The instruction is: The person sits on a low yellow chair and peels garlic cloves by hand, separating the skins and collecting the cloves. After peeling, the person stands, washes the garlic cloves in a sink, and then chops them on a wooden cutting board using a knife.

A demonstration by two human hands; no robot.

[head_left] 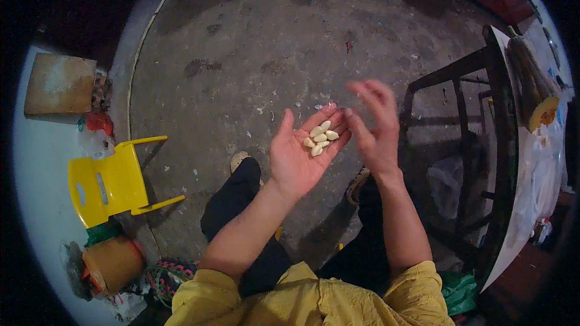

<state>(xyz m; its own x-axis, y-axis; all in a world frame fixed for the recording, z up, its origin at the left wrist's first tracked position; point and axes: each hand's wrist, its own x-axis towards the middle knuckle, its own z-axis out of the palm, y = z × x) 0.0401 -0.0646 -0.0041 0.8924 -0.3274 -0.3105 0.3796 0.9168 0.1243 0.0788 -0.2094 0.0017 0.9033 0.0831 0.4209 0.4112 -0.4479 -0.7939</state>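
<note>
Several peeled garlic cloves (320, 137) lie in a loose cluster on the palm and fingers of my left hand (301, 158). That hand is turned palm up with its thumb apart, near the middle of the view. Just to the right, my right hand (376, 127) is raised with its fingers spread and blurred. Its thumb is close to the left fingertips; whether they touch I cannot tell. I see nothing held in the right hand. Small pale scraps, perhaps garlic skin (272, 115), are scattered on the concrete floor (226, 90) beneath.
A yellow plastic chair (122, 176) stands at the left, beside a brown container (113, 265) and bags. On the right is a dark-framed table (503, 113) with a cut squash (534, 77) and plastic sheeting (539, 176). My legs and feet are below my hands.
</note>
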